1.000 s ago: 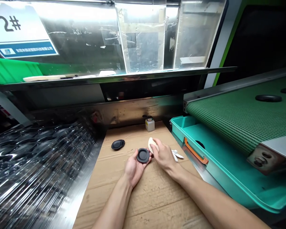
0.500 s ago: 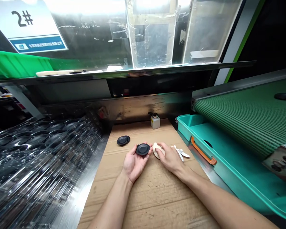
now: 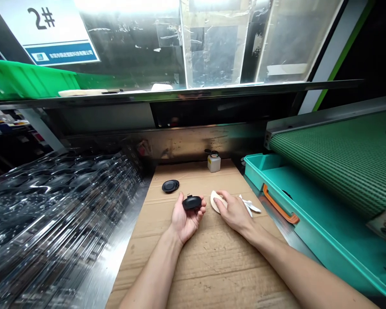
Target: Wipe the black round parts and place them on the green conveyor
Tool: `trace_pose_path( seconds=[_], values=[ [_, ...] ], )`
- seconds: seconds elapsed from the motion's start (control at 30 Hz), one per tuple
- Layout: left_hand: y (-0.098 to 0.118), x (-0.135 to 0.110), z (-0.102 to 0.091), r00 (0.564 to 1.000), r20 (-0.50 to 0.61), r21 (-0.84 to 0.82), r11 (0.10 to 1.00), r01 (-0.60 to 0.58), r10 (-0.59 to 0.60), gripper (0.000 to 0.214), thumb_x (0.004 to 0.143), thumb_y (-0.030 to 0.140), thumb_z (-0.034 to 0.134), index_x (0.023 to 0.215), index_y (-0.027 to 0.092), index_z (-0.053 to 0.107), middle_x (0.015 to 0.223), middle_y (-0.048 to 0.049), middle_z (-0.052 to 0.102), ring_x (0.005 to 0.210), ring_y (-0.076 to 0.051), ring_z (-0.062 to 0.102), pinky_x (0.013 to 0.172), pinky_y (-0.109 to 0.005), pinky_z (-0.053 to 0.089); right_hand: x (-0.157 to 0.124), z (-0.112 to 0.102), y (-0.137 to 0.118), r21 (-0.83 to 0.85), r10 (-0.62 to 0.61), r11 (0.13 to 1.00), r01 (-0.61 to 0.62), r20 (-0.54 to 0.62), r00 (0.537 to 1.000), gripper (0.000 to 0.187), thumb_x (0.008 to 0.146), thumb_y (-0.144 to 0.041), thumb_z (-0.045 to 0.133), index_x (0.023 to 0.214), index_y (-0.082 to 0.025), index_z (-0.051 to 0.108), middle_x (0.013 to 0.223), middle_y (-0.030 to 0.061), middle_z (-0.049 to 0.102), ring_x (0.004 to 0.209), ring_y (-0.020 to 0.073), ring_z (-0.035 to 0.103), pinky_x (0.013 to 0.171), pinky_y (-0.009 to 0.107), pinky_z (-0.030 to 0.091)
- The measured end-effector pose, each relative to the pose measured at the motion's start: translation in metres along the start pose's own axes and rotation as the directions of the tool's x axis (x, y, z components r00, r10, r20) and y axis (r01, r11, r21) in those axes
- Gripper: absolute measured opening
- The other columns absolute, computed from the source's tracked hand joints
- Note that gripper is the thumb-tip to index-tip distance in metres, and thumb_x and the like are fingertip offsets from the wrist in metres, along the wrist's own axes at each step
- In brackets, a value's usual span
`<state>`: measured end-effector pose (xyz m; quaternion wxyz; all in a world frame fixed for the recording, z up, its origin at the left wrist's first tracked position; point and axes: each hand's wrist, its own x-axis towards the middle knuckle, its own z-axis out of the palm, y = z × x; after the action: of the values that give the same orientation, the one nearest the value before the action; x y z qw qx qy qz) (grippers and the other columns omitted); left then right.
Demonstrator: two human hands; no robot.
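My left hand point(image 3: 187, 218), palm up, holds a small round black plastic case point(image 3: 192, 202) in its curled fingers; a little tab stands up at the case's far edge. Just to the right, my right hand point(image 3: 236, 212) pinches a cream-coloured round pad point(image 3: 216, 201) between thumb and fingers, apart from the case. Beyond my left hand, black round discs point(image 3: 170, 186) lie overlapping on the cardboard sheet point(image 3: 209, 266). White strips point(image 3: 251, 207) lie beside my right hand, partly hidden by it.
A small whitish bottle point(image 3: 214, 163) stands at the cardboard's far edge. Stacked clear plastic trays point(image 3: 67, 206) fill the left. On the right are a teal bin point(image 3: 334, 240) with an orange handle point(image 3: 279, 206) and a green conveyor belt point(image 3: 341, 150). A metal shelf point(image 3: 180, 94) runs across the back.
The black case has tilted in my left hand, so its side and tab now show. My right hand with the pad has moved slightly away from it. The camera view has shifted a little.
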<state>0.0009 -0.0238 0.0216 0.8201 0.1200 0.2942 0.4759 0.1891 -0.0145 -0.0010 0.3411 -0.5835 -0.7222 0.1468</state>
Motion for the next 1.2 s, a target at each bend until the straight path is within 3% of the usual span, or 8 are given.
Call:
trace_pose_path(
  seconds=[0.17, 0.3, 0.43, 0.6, 0.77, 0.93, 1.1, 1.2],
  values=[
    [-0.014, 0.006, 0.002, 0.989, 0.084, 0.22, 0.965, -0.14, 0.124, 0.065, 0.086, 0.068, 0.029, 0.089, 0.011, 0.062, 0.065, -0.0099, 0.063, 0.046, -0.015, 0.055, 0.039, -0.024, 0.039, -0.009, -0.01, -0.022, 0.236, 0.046, 0.972, -0.018, -0.115, 0.992, 0.037, 0.09, -0.049, 0.046, 0.113, -0.023, 0.06, 0.078, 0.0019, 0.069, 0.069, 0.0172, 0.063, 0.065, 0.026, 0.045],
    [-0.028, 0.01, 0.009, 0.979, 0.042, 0.233, 0.95, -0.206, 0.202, 0.053, 0.088, 0.06, 0.039, 0.076, 0.014, 0.061, 0.062, -0.0068, 0.063, 0.056, -0.019, 0.061, 0.051, -0.028, 0.048, -0.017, -0.013, -0.04, 0.346, -0.121, 0.93, 0.121, -0.021, 0.992, 0.033, 0.088, -0.045, 0.051, 0.11, -0.024, 0.062, 0.082, 0.0011, 0.069, 0.071, 0.015, 0.062, 0.068, 0.024, 0.046],
    [-0.032, 0.009, 0.011, 0.987, 0.096, 0.17, 0.975, -0.146, 0.131, 0.047, 0.089, 0.054, 0.044, 0.088, 0.011, 0.066, 0.083, -0.012, 0.07, 0.083, -0.025, 0.067, 0.078, -0.034, 0.051, -0.012, -0.017, -0.042, 0.522, -0.237, 0.843, 0.133, 0.138, 0.962, 0.029, 0.088, -0.04, 0.052, 0.105, -0.022, 0.067, 0.1, 0.0022, 0.069, 0.09, 0.0156, 0.063, 0.082, 0.025, 0.047],
    [-0.029, 0.007, 0.007, 0.987, 0.156, 0.213, 0.975, -0.064, 0.031, 0.054, 0.084, 0.062, 0.046, 0.079, 0.011, 0.065, 0.075, -0.0124, 0.069, 0.08, -0.026, 0.067, 0.075, -0.035, 0.051, -0.004, -0.026, -0.032, 0.633, -0.294, 0.774, -0.025, 0.394, 0.871, 0.033, 0.085, -0.044, 0.058, 0.103, -0.019, 0.07, 0.1, 0.0035, 0.07, 0.089, 0.0169, 0.063, 0.077, 0.025, 0.049],
    [-0.031, 0.009, 0.009, 0.984, 0.155, 0.212, 0.97, -0.121, 0.088, 0.041, 0.088, 0.051, 0.048, 0.084, 0.014, 0.064, 0.071, -0.0059, 0.066, 0.065, -0.018, 0.063, 0.064, -0.029, 0.049, -0.003, -0.023, -0.03, 0.688, -0.205, 0.726, -0.019, 0.243, 0.948, 0.036, 0.085, -0.044, 0.058, 0.108, -0.018, 0.069, 0.105, 0.0049, 0.069, 0.093, 0.0171, 0.063, 0.082, 0.027, 0.049],
    [-0.028, 0.01, 0.007, 0.975, 0.222, 0.178, 0.984, -0.016, -0.024, 0.051, 0.088, 0.056, 0.045, 0.087, 0.009, 0.064, 0.082, -0.0129, 0.068, 0.08, -0.024, 0.065, 0.074, -0.033, 0.05, -0.005, -0.024, -0.031, 0.663, -0.301, 0.748, -0.03, 0.379, 0.875, 0.035, 0.083, -0.045, 0.061, 0.106, -0.02, 0.071, 0.099, 0.0042, 0.07, 0.089, 0.0181, 0.064, 0.077, 0.027, 0.05],
    [-0.017, 0.015, 0.002, 0.989, 0.117, 0.06, 0.993, -0.098, 0.091, 0.045, 0.09, 0.052, 0.042, 0.082, 0.012, 0.059, 0.075, -0.0076, 0.063, 0.065, -0.016, 0.061, 0.054, -0.025, 0.048, 0.001, -0.022, -0.019, 0.726, -0.122, 0.679, -0.11, 0.259, 0.958, 0.039, 0.081, -0.047, 0.063, 0.105, -0.018, 0.069, 0.1, 0.0065, 0.07, 0.087, 0.0185, 0.064, 0.074, 0.028, 0.051],
    [-0.009, 0.015, 0.0, 0.995, 0.09, 0.021, 0.999, -0.045, 0.042, 0.045, 0.094, 0.047, 0.034, 0.09, 0.01, 0.058, 0.082, -0.0114, 0.063, 0.064, -0.016, 0.061, 0.047, -0.021, 0.046, 0.007, -0.015, -0.012, 0.747, 0.062, 0.65, -0.138, 0.128, 0.99, 0.043, 0.08, -0.05, 0.062, 0.107, -0.016, 0.066, 0.094, 0.0079, 0.071, 0.082, 0.0185, 0.065, 0.07, 0.027, 0.051]
  ],
)
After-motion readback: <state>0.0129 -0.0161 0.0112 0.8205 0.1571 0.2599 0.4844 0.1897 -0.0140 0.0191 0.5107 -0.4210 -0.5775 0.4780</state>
